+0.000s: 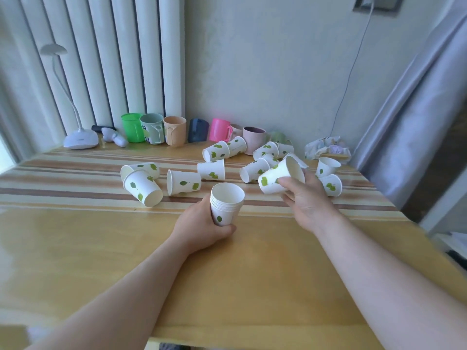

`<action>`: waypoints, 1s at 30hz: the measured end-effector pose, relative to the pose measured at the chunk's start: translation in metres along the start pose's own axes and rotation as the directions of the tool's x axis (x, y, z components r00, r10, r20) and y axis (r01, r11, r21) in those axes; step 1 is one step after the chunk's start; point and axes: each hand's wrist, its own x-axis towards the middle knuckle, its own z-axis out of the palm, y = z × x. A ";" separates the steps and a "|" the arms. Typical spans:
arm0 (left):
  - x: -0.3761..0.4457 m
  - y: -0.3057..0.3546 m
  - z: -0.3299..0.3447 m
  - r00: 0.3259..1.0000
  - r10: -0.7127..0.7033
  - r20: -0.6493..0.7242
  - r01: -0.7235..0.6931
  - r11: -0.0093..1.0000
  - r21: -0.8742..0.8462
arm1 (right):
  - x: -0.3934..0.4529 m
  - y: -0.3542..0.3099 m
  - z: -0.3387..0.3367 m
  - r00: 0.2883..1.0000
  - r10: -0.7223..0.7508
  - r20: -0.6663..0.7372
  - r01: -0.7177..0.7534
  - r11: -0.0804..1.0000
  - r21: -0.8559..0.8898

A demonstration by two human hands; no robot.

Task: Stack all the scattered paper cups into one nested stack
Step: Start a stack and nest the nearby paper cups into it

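Stack (225,204): several nested, left hand (202,223) fingers wrapped round; right hand (307,200) fingers pinched one cup (279,176) beside it; a dozen-odd beyond remained loose.

You are looking at white paper cups (183,182) showing green leaf prints, and the nested stack (225,203) is wearing the same white with one green leaf. The table (252,261) is glowing honey yellow, with brown and cream stripes running across its far part. Along the wall, mugs are showing bright green (131,127), grey-green (152,128), peach (174,130), dark navy (198,130), hot pink (220,130) and, possibly, dusty pink (253,138). The lamp (80,138) is appearing white, the curtain (417,102) pale lilac-grey.
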 end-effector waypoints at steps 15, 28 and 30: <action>-0.008 0.001 -0.005 0.999 0.027 0.024 -0.027 1.000 0.003 | -0.029 -0.009 0.079 0.987 -0.022 0.161 0.055 0.977 -0.204; 0.007 -0.012 0.001 0.997 0.071 0.040 -0.070 0.997 -0.015 | -0.018 0.010 -0.010 0.998 -0.006 0.057 0.033 0.880 -0.475; 0.012 -0.011 0.004 0.996 0.071 0.053 -0.071 0.997 0.009 | 0.003 0.021 -0.048 0.988 0.007 -0.152 -0.084 0.859 -0.505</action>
